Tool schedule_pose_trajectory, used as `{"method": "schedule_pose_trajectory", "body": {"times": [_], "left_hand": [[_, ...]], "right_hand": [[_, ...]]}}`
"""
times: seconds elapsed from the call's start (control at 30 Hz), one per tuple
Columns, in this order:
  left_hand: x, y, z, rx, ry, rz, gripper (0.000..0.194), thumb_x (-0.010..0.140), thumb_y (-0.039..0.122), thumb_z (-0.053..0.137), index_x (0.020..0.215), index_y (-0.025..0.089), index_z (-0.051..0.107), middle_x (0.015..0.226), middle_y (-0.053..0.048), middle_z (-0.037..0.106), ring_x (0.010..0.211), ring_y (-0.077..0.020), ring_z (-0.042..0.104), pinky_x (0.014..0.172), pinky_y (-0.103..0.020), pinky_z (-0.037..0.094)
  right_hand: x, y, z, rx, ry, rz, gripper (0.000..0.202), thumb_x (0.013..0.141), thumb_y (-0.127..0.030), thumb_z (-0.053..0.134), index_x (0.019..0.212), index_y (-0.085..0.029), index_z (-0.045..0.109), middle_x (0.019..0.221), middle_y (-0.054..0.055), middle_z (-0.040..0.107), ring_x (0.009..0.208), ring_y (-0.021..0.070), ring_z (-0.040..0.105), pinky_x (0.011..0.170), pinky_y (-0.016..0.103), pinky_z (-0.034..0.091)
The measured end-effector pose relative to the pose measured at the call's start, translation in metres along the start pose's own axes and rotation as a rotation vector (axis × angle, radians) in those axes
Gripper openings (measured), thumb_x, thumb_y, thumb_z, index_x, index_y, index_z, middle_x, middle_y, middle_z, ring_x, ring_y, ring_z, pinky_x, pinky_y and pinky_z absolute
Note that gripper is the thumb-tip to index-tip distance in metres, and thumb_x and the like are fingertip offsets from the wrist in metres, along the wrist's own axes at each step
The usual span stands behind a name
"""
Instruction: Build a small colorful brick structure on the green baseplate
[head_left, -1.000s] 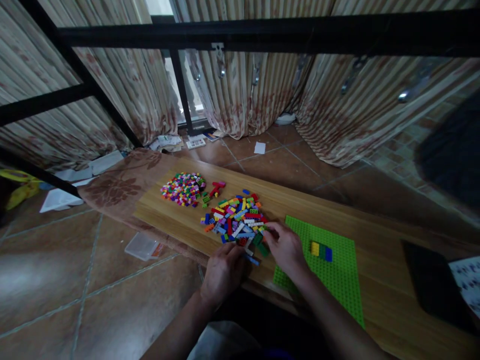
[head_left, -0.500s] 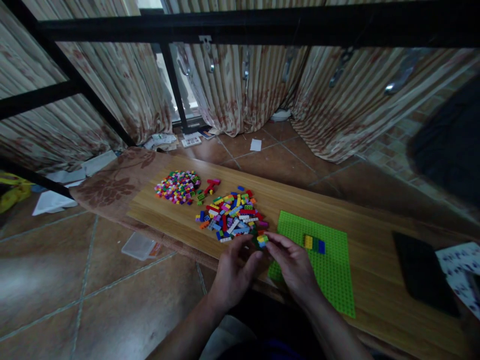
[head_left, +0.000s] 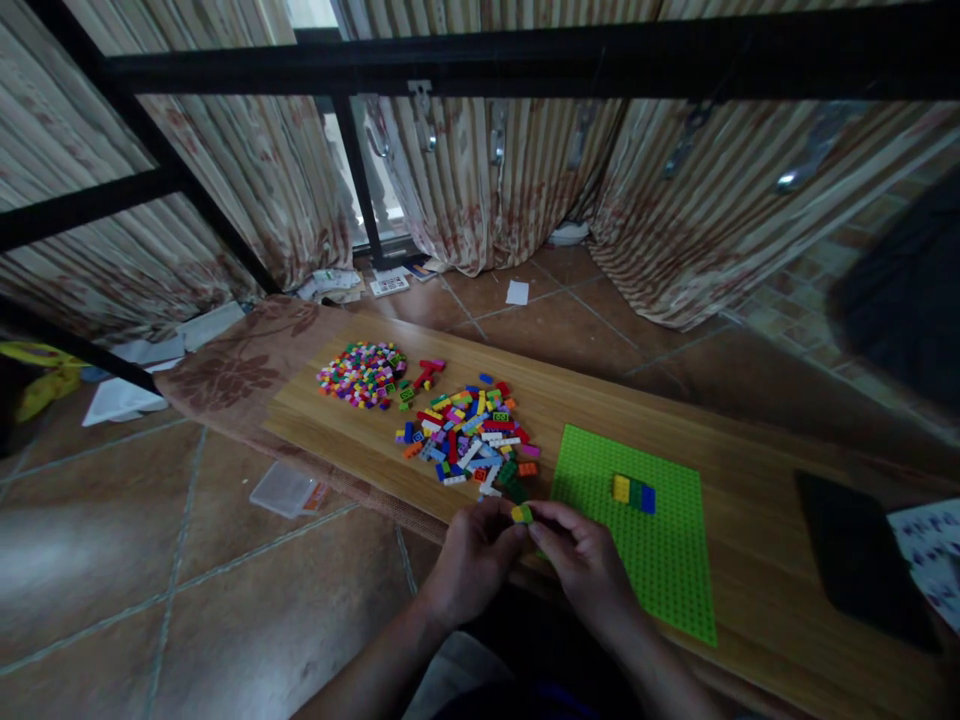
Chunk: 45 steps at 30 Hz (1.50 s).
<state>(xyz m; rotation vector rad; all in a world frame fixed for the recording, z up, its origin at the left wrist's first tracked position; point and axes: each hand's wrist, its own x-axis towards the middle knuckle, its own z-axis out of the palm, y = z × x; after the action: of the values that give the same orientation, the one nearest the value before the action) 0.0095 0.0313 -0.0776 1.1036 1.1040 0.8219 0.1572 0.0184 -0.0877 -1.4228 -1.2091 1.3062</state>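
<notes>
Between the fingertips of both hands is a small yellow and green toy brick piece (head_left: pixel 521 513), held near the table's front edge. My left hand (head_left: pixel 480 555) pinches it from the left, and my right hand (head_left: pixel 585 560) from the right. Whether it is one brick or several joined I cannot tell. To the right lies a bright green baseplate (head_left: pixel 637 560) with a row of yellow, dark green and blue bricks (head_left: pixel 634 494) on it. Just beyond my fingers spreads a pile of mixed building bricks (head_left: pixel 469 435).
Farther left on the wooden table (head_left: pixel 315 430) is a heap of tiny coloured pieces (head_left: pixel 361 374), with a few red bricks (head_left: pixel 429 373) beside it. A dark flat object (head_left: pixel 862 560) and a printed sheet (head_left: pixel 930 550) are at the right. A clear plastic box (head_left: pixel 285 490) lies on the floor.
My left hand has come over to the piece, and both hands now grip it together. The piece has moved slightly toward me.
</notes>
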Motion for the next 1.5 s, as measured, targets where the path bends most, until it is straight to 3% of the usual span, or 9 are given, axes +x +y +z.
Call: {"method": "schedule_pose_trajectory", "body": {"times": [0.23, 0.43, 0.6, 0.8, 0.9, 0.97, 1.13, 1.4, 1.5], "left_hand": [[-0.007, 0.007, 0.004, 0.005, -0.045, 0.037, 0.020, 0.086, 0.033, 0.059, 0.092, 0.014, 0.065, 0.082, -0.004, 0.067, 0.076, -0.0162, 0.061, 0.068, -0.023, 0.048], [-0.006, 0.000, 0.018, -0.206, 0.059, 0.065, 0.021, 0.085, 0.033, 0.062, 0.091, 0.014, 0.066, 0.082, -0.004, 0.067, 0.076, -0.0159, 0.061, 0.070, -0.024, 0.048], [-0.001, -0.006, 0.023, -0.353, 0.106, 0.027, 0.020, 0.081, 0.032, 0.067, 0.086, 0.012, 0.066, 0.075, -0.002, 0.064, 0.068, -0.0125, 0.059, 0.066, -0.023, 0.048], [0.006, -0.004, 0.011, -0.427, 0.086, -0.010, 0.030, 0.078, 0.039, 0.069, 0.092, 0.014, 0.061, 0.073, -0.001, 0.063, 0.064, -0.0130, 0.061, 0.066, -0.025, 0.051], [0.008, -0.001, 0.009, -0.480, 0.079, -0.073, 0.035, 0.079, 0.044, 0.067, 0.095, 0.015, 0.059, 0.073, 0.000, 0.062, 0.061, -0.0117, 0.059, 0.062, -0.024, 0.051], [0.006, -0.001, 0.009, -0.514, 0.086, -0.099, 0.035, 0.076, 0.045, 0.070, 0.091, 0.015, 0.057, 0.068, 0.002, 0.059, 0.056, -0.0085, 0.055, 0.055, -0.019, 0.047], [0.001, -0.002, 0.012, -0.604, 0.136, -0.182, 0.034, 0.074, 0.043, 0.071, 0.084, 0.017, 0.052, 0.054, 0.007, 0.050, 0.043, -0.0047, 0.040, 0.039, -0.014, 0.032], [0.001, 0.003, 0.007, -0.577, 0.155, -0.267, 0.028, 0.072, 0.038, 0.070, 0.078, 0.016, 0.054, 0.047, 0.006, 0.049, 0.038, -0.0045, 0.038, 0.037, -0.014, 0.027], [-0.001, 0.000, 0.007, -0.672, 0.179, -0.273, 0.029, 0.067, 0.034, 0.074, 0.074, 0.016, 0.052, 0.047, 0.007, 0.047, 0.037, -0.0033, 0.036, 0.038, -0.014, 0.026]], "right_hand": [[-0.005, -0.014, -0.002, 0.057, 0.000, 0.125, 0.034, 0.077, -0.047, 0.067, 0.098, -0.021, 0.070, 0.101, 0.008, 0.073, 0.088, 0.0225, 0.069, 0.073, 0.030, 0.056], [-0.006, -0.006, 0.010, 0.101, 0.182, 0.039, 0.029, 0.077, -0.043, 0.067, 0.095, -0.021, 0.072, 0.103, 0.007, 0.072, 0.094, 0.0217, 0.066, 0.080, 0.030, 0.054], [-0.006, 0.002, 0.021, 0.298, 0.276, 0.109, 0.032, 0.077, -0.044, 0.067, 0.098, -0.020, 0.072, 0.100, 0.007, 0.073, 0.088, 0.0219, 0.068, 0.073, 0.031, 0.055], [0.005, -0.007, 0.019, 0.245, 0.238, 0.104, 0.033, 0.074, -0.045, 0.069, 0.094, -0.019, 0.072, 0.092, 0.008, 0.074, 0.077, 0.0208, 0.069, 0.067, 0.030, 0.056], [0.008, -0.009, 0.020, 0.197, 0.173, 0.066, 0.032, 0.075, -0.045, 0.068, 0.095, -0.019, 0.072, 0.095, 0.009, 0.074, 0.082, 0.0220, 0.069, 0.074, 0.033, 0.057], [0.006, -0.008, 0.021, 0.149, 0.135, 0.037, 0.031, 0.076, -0.044, 0.067, 0.095, -0.019, 0.071, 0.099, 0.009, 0.073, 0.086, 0.0226, 0.069, 0.078, 0.034, 0.056], [-0.001, 0.000, 0.019, -0.008, 0.115, -0.032, 0.027, 0.082, -0.043, 0.062, 0.093, -0.019, 0.070, 0.094, 0.008, 0.071, 0.084, 0.0206, 0.068, 0.073, 0.030, 0.056], [-0.001, 0.004, 0.010, -0.277, 0.022, -0.247, 0.019, 0.087, -0.033, 0.057, 0.098, -0.023, 0.068, 0.097, 0.005, 0.067, 0.091, 0.0174, 0.064, 0.080, 0.028, 0.051], [-0.004, 0.004, 0.015, -0.300, 0.067, -0.262, 0.018, 0.087, -0.034, 0.058, 0.098, -0.024, 0.068, 0.098, 0.005, 0.067, 0.092, 0.0176, 0.063, 0.079, 0.028, 0.051]]}}
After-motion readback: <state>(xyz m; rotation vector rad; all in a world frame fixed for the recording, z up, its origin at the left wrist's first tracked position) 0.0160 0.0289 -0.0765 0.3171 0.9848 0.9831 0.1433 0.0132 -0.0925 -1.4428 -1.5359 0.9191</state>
